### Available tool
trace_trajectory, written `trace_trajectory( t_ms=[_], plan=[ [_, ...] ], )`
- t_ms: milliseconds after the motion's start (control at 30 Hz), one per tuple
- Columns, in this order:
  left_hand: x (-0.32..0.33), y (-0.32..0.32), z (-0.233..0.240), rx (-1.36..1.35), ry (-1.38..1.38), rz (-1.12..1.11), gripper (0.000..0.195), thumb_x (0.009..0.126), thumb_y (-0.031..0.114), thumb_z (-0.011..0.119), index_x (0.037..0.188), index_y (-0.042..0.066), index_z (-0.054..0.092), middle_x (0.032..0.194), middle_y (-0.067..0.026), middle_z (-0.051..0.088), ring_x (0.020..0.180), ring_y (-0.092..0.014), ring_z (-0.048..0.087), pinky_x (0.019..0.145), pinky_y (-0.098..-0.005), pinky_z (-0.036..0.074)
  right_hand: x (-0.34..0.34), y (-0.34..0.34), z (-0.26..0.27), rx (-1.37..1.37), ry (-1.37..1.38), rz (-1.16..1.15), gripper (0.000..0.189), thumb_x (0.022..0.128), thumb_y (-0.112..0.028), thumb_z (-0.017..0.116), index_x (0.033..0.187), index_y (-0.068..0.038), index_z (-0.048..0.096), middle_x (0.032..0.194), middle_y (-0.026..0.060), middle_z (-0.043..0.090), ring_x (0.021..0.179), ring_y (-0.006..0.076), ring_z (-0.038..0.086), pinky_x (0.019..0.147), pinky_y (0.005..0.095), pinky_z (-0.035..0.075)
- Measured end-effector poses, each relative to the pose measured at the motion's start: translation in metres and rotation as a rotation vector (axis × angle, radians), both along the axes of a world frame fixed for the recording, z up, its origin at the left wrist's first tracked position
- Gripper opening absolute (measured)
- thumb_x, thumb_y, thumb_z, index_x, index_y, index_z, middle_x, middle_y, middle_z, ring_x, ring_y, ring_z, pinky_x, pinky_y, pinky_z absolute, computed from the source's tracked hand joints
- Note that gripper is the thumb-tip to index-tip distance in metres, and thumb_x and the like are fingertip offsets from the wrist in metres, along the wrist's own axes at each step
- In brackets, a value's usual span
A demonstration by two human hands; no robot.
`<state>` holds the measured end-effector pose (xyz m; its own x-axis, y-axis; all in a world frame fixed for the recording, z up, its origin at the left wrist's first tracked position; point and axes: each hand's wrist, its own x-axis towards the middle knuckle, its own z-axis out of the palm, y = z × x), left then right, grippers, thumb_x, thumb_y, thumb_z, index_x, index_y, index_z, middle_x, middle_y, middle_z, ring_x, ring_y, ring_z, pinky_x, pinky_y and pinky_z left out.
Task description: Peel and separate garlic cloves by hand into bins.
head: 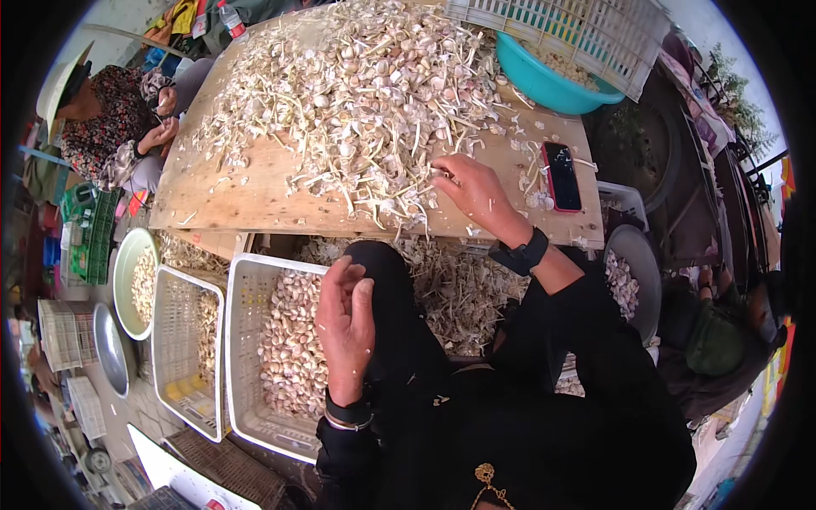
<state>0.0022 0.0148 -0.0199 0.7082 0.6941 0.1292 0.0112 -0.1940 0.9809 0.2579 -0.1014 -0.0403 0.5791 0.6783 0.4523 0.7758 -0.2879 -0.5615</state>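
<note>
My right hand is over the front edge of a heap of garlic on a wooden tabletop. Its thumb and fingers curl towards each other beside dry stalks; a pale bit shows at the fingertips, but whether it is gripped is unclear. My left hand is raised at the right side of a white plastic crate. The fingers bend loosely, the thumb stands apart, and nothing shows between them. Garlic cloves cover the bottom of that crate, partly hidden by the hand.
A red-cased phone lies on the table's right side. Behind it stands a teal basin under a tilted white crate. Another crate and a pale green basin stand left. A person sits at the table's left end.
</note>
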Motion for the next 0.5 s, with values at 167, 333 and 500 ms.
trace_trajectory(
  t_ms=[167,333,500],
  plan=[
    [0.065,-0.033,0.005,0.060,-0.144,-0.187,0.029,0.095,0.014,0.061,0.118,-0.002,0.055,0.087,-0.0067,0.062,0.075,-0.011,0.057,0.068,-0.0251,0.048,-0.093,-0.036,0.065,0.102,0.080,0.183,0.021,0.083,-0.011,0.067,0.103,-0.005,0.063,0.088,0.0128,0.062,0.084,0.0339,0.062,0.072,0.0373,0.050],
    [0.044,-0.039,0.009,-0.383,-0.262,-0.324,0.023,0.099,0.019,0.055,0.110,-0.001,0.060,0.084,-0.0036,0.062,0.070,-0.008,0.054,0.063,-0.0224,0.045,-0.098,-0.055,0.067,0.056,0.499,0.311,0.022,0.089,-0.012,0.065,0.108,-0.003,0.063,0.087,0.0067,0.065,0.078,0.0187,0.062,0.069,0.0299,0.049],
    [0.044,-0.038,-0.026,-0.734,-0.333,-0.192,0.025,0.101,0.022,0.050,0.109,0.000,0.058,0.083,-0.0020,0.059,0.066,-0.008,0.053,0.063,-0.0221,0.046,-0.101,-0.042,0.053,0.222,0.933,0.293,0.027,0.094,-0.019,0.062,0.107,0.004,0.062,0.086,0.0041,0.064,0.078,0.0051,0.057,0.071,0.0235,0.048]
  ],
)
